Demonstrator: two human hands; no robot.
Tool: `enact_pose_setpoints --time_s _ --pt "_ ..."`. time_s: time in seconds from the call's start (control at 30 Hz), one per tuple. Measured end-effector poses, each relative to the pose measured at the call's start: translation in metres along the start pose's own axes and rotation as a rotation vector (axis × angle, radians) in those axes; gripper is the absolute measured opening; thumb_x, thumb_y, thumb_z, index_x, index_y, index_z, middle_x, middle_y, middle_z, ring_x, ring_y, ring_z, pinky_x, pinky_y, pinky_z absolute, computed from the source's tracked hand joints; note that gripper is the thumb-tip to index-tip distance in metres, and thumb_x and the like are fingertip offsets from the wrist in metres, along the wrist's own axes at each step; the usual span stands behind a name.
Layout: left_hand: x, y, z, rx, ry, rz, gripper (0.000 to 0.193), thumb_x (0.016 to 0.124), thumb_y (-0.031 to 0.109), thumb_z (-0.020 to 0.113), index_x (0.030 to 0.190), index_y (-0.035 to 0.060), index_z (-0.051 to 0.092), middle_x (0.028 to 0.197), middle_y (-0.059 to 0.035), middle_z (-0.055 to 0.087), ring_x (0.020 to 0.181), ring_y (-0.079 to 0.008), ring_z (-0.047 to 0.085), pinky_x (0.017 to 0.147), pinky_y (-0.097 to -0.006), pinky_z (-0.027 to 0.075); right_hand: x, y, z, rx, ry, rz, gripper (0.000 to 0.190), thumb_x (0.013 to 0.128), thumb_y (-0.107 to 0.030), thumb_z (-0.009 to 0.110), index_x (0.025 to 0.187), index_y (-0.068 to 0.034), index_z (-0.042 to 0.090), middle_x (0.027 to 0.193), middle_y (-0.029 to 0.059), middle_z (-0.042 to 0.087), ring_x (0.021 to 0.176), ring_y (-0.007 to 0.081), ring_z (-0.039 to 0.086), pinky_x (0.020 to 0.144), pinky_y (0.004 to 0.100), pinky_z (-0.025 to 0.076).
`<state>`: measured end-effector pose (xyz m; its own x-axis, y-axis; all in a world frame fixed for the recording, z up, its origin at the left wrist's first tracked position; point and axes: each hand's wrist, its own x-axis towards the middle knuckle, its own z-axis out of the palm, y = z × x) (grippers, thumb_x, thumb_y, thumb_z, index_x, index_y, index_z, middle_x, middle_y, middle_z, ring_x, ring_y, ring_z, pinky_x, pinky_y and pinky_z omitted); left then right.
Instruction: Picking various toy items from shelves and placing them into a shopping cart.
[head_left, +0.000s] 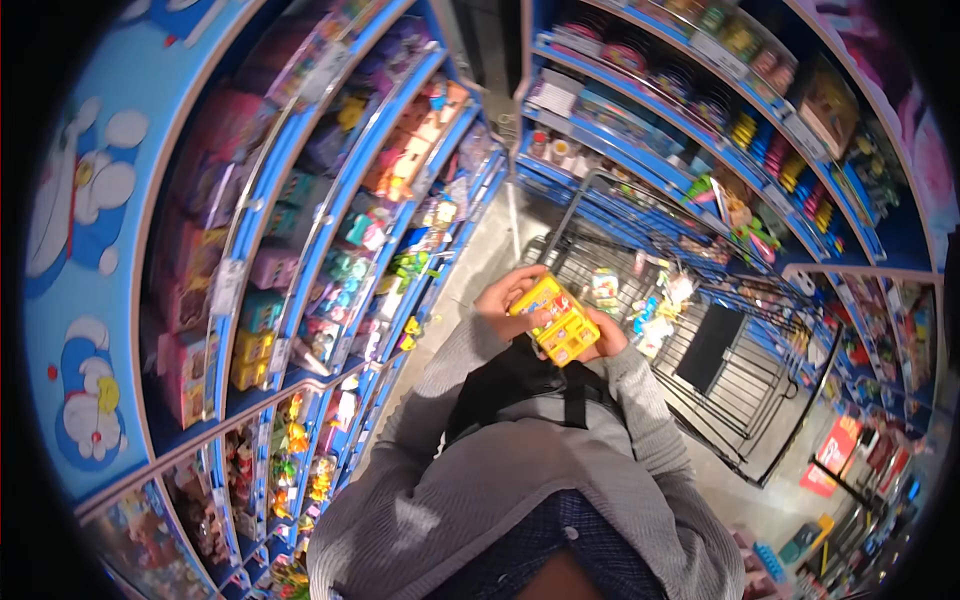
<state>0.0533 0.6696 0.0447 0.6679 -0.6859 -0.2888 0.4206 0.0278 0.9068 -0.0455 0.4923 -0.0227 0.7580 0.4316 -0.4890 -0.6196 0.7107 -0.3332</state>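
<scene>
A small yellow toy box with printed pictures is tilted in front of my body, held between both hands. My left hand grips its left side, with the thumb lying over the face. Around the lower right side is my right hand, its fingers partly hidden behind the box. Just beyond the hands stands a black wire shopping cart, with a small colourful package and several bright items inside.
Blue shelves full of toys rise close on the left. More stocked shelves stand beyond the cart. A red sign is at the lower right, near other goods. Pale floor shows between the left shelves and the cart.
</scene>
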Motion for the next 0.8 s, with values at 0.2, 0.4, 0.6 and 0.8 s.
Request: enact_pose_setpoints --time_s 0.2,0.4,0.6,0.8 --pt "-0.016 0.001 -0.110 0.718 0.796 0.332 0.059 0.063 0.012 0.071 0.112 -0.0017 0.042 0.100 -0.0121 0.052 0.091 -0.0200 0.052 0.081 -0.0300 0.042 -0.010 0.004 -0.021 -0.283 0.089 -0.133 0.042 0.084 -0.028 0.045 0.119 -0.006 0.036 0.104 0.0144 0.051 0.091 0.0284 0.054 0.072 0.0336 0.046" --pt "-0.058 0.037 -0.178 1.340 1.237 0.552 0.056 0.059 -0.002 0.060 0.112 0.0016 0.041 0.105 -0.0184 0.045 0.097 -0.0339 0.043 0.085 -0.0380 0.035 -0.028 0.011 -0.033 -0.130 0.138 -0.175 0.041 0.082 -0.017 0.048 0.119 -0.003 0.036 0.102 0.0171 0.052 0.088 0.0297 0.055 0.070 0.0338 0.047" --pt "-0.069 0.045 -0.229 1.592 1.263 0.517 0.054 0.061 -0.002 0.055 0.113 0.0015 0.040 0.105 -0.0161 0.044 0.098 -0.0334 0.041 0.084 -0.0411 0.035 -0.025 0.024 -0.041 -0.047 0.133 -0.174 0.042 0.082 -0.016 0.050 0.118 -0.002 0.036 0.101 0.0178 0.052 0.087 0.0298 0.056 0.069 0.0343 0.048" --pt "-0.068 0.037 -0.277 1.649 1.333 -0.142 0.024 0.077 0.025 0.052 0.080 0.0022 0.051 0.074 -0.0186 0.055 0.068 -0.0352 0.054 0.060 -0.0435 0.042 -0.023 0.021 -0.035 -0.085 0.180 -0.178 0.041 0.082 -0.016 0.051 0.117 -0.002 0.036 0.100 0.0179 0.053 0.087 0.0292 0.056 0.070 0.0344 0.049"
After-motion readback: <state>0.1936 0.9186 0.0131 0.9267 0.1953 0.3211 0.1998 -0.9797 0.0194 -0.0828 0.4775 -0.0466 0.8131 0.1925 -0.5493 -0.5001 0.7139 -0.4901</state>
